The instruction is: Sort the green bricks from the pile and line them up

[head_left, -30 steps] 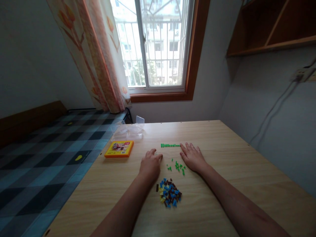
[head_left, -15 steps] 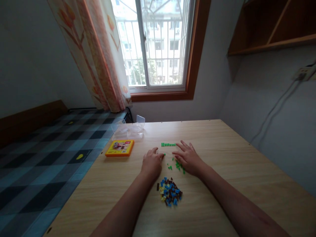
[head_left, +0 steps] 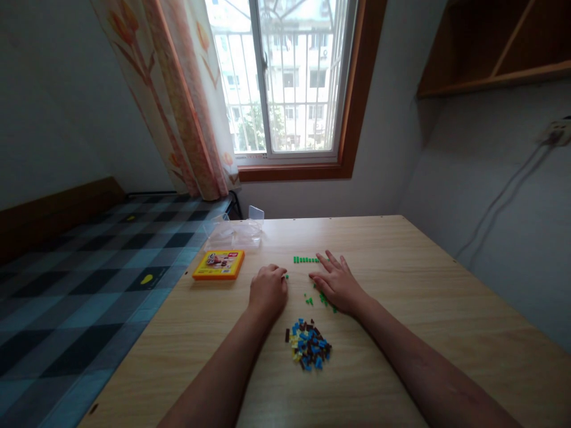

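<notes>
My left hand is closed with its fingers curled, and a tiny green building brick shows at its fingertips. To the right, my right hand lies with fingers spread. Its fingertips reach the right end of a row of green bricks lined up on the table. Loose green bricks lie between the hands, and others are partly hidden under the right palm. Closer to me is a mixed pile of blue, brown and yellow bricks.
The light wooden table bears a yellow-orange box at its left side. Behind that box stand clear plastic trays. A bed with a checked cover adjoins on the left; a window is ahead.
My left hand has drawn a little to the left, and the green brick at its fingertips has moved along with it. My right hand stays nearly in place. The view has shifted slightly.
</notes>
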A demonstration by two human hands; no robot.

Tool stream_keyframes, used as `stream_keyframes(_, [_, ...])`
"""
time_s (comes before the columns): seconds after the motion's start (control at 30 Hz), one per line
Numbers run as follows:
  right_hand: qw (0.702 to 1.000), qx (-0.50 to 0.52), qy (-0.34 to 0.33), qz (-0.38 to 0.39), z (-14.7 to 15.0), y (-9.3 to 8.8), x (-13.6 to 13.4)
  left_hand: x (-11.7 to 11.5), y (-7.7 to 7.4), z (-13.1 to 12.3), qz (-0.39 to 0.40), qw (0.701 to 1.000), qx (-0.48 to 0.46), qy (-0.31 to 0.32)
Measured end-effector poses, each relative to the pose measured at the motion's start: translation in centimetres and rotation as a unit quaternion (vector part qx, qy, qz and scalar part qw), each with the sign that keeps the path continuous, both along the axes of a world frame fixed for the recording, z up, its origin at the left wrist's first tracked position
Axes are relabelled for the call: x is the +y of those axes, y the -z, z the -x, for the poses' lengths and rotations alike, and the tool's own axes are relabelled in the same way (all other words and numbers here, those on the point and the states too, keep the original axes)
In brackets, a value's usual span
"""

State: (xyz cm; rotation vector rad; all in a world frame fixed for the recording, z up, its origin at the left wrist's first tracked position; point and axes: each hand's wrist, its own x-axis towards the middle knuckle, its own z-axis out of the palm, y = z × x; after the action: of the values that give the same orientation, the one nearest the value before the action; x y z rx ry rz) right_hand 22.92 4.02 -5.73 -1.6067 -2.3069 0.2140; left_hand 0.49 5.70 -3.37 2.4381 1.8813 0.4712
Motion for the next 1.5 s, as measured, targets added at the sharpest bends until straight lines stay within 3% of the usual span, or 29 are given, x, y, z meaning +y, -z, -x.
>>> stream_keyframes(0.23, [0.987, 0.009, 0.152, -0.052, -3.9, 1.2, 1.6, 0.2, 0.3, 0.0, 0.025, 1.000, 0.016, 0.008])
stream_keyframes(0.37, [0.978, 0.022, 0.199, -0.052, -4.9, 1.8, 2.6, 0.3, 0.5, 0.0, 0.019, 1.000, 0.023, 0.012])
stream_keyframes(1.07, [0.982, 0.060, 0.166, -0.070, -5.6, 3.1, 3.7, -0.1, 0.4, -0.3, 0.009, 0.999, 0.030, 0.009])
stream_keyframes(1.5, [0.982, 0.030, 0.167, -0.085, -5.4, 3.9, 3.9, 0.0, 0.6, -0.3, 0.008, 0.999, 0.032, 0.009])
